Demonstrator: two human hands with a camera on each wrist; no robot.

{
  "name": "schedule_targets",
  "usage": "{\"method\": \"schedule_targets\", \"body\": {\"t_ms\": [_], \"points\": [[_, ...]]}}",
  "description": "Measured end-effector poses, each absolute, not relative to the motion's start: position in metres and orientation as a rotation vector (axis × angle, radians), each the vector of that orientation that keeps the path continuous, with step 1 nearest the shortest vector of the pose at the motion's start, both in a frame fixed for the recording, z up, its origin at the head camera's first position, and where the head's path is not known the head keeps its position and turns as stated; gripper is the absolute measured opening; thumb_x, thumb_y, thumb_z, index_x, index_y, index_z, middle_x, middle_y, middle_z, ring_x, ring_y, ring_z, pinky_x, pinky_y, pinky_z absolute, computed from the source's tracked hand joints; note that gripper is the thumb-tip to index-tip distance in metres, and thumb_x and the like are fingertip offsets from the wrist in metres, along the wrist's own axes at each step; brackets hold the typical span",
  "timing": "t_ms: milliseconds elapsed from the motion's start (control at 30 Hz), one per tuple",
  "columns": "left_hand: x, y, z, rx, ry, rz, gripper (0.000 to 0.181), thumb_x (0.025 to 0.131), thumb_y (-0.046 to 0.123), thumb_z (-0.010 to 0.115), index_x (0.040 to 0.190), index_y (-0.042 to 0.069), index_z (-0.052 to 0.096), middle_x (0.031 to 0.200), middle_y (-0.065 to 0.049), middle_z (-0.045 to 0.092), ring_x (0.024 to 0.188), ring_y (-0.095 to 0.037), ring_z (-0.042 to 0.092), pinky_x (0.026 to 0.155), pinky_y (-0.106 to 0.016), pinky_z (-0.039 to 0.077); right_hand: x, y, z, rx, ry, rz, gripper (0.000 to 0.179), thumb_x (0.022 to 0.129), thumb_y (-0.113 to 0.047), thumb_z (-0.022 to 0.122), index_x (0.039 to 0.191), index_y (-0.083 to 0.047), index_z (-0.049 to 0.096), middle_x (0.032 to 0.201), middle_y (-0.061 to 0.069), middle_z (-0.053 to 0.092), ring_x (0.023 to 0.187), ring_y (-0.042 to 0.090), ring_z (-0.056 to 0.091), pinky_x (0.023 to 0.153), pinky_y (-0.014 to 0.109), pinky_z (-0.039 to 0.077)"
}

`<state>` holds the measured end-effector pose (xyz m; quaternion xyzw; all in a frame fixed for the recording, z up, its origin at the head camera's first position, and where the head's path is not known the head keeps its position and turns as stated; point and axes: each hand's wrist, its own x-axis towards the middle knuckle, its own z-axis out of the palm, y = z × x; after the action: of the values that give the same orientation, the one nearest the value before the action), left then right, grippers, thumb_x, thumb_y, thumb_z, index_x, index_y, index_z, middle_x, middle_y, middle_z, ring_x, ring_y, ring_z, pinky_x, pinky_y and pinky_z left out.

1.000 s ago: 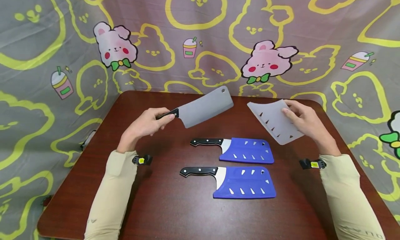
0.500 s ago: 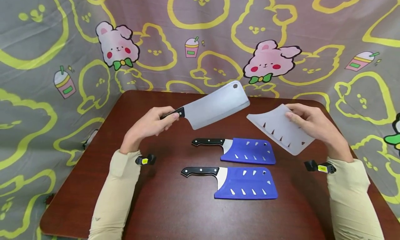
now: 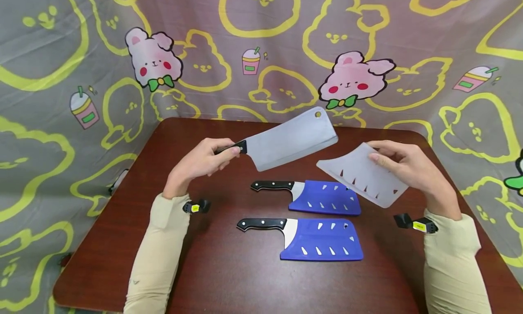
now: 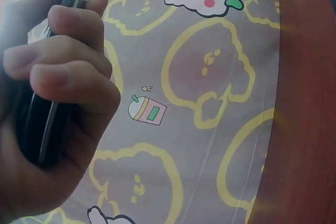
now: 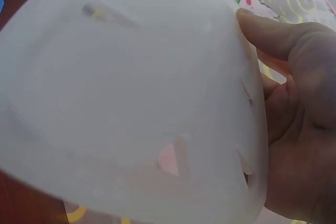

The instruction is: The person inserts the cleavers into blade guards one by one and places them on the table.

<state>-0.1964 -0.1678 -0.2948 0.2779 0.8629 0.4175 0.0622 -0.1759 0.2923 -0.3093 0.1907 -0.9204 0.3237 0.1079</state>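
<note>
In the head view my left hand (image 3: pixel 202 162) grips the black handle of a bare cleaver (image 3: pixel 292 139), its blade tilted up to the right above the table. The left wrist view shows the fingers curled round that handle (image 4: pixel 47 129). My right hand (image 3: pixel 412 169) pinches a translucent white blade cover (image 3: pixel 363 175) with slanted slots, thumb on the near face. The cover is apart from the blade tip, to its right and lower. In the right wrist view the cover (image 5: pixel 131 87) fills most of the picture and hides some fingers.
Two cleavers in blue covers, a farther one (image 3: pixel 327 198) and a nearer one (image 3: pixel 323 239), lie on the dark red-brown table (image 3: pixel 229 282), handles to the left. The white cover overlaps the farther one's corner in view. A patterned curtain (image 3: pixel 282 46) surrounds the table.
The cleaver in my left hand has moved right and levelled slightly. The white cover in my right hand has come lower, tilted differently, and now sits closer to the blade. The blue-covered cleavers stay put.
</note>
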Motion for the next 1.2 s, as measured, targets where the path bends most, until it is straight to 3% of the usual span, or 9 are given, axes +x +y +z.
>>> {"method": "schedule_targets", "body": {"t_ms": [133,333,533,767,1200], "points": [[-0.194,-0.168,-0.294,0.836,2.601,1.273,0.013,0.094,0.025,0.054,0.088,0.016,0.060,0.054,-0.006,0.043,0.040,-0.016,0.040,0.041,-0.029,0.035,-0.172,0.288,-0.309,0.578,-2.711,0.948,0.030,0.086,-0.015,0.066,0.115,-0.021,0.064,0.086,-0.008,0.065,0.063,0.011,0.060,0.054,0.024,0.047],[-0.194,-0.164,-0.294,0.858,2.595,1.267,0.013,0.094,0.025,0.055,0.085,0.016,0.059,0.055,-0.006,0.043,0.042,-0.020,0.041,0.041,-0.030,0.035,-0.170,0.282,-0.310,0.650,-2.705,0.912,0.032,0.085,-0.016,0.068,0.116,-0.021,0.065,0.094,-0.003,0.065,0.066,0.009,0.060,0.056,0.022,0.048],[-0.196,-0.159,-0.298,0.858,2.589,1.237,0.013,0.093,0.027,0.056,0.085,0.018,0.059,0.056,-0.006,0.042,0.045,-0.021,0.042,0.040,-0.030,0.035,-0.168,0.280,-0.310,0.675,-2.712,0.898,0.035,0.084,-0.017,0.069,0.117,-0.024,0.065,0.100,-0.011,0.065,0.072,0.004,0.061,0.061,0.017,0.047],[-0.196,-0.156,-0.302,0.866,2.584,1.236,0.014,0.093,0.030,0.056,0.085,0.018,0.059,0.056,-0.005,0.042,0.044,-0.020,0.040,0.039,-0.029,0.034,-0.168,0.277,-0.311,0.716,-2.714,0.880,0.035,0.084,-0.017,0.069,0.118,-0.024,0.064,0.102,0.001,0.068,0.073,0.002,0.061,0.061,0.016,0.047],[-0.194,-0.154,-0.302,0.888,2.556,1.240,0.014,0.093,0.026,0.057,0.082,0.017,0.058,0.056,-0.005,0.042,0.041,-0.016,0.037,0.038,-0.027,0.031,-0.167,0.272,-0.313,0.757,-2.717,0.902,0.038,0.080,-0.012,0.072,0.118,-0.019,0.065,0.103,0.005,0.069,0.074,0.001,0.061,0.060,0.016,0.047]]}}
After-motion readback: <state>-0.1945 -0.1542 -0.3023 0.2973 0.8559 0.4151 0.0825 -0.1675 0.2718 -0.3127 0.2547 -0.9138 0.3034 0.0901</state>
